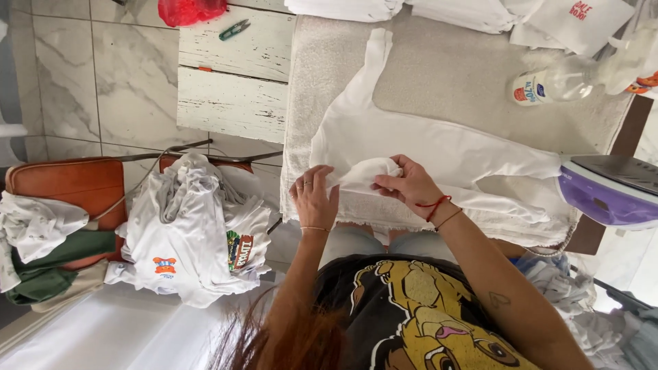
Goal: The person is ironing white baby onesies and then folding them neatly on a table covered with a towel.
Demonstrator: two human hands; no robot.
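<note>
A white long-sleeved garment point(411, 140) lies spread on a beige towel point(445, 75) that covers the table. Its near edge is bunched into a small fold point(363, 175). My left hand point(313, 200), with a ring and a thin bracelet, pinches the left side of that fold. My right hand point(410, 185), with a red string at the wrist, grips the right side of the fold. One sleeve point(375, 58) stretches away toward the far edge.
A purple iron point(606, 188) sits at the right edge of the towel. A clear spray bottle point(562, 81) lies at the far right. Folded white clothes point(480, 12) line the far edge. A heap of white printed shirts point(192, 233) rests on an orange chair point(65, 181) at the left.
</note>
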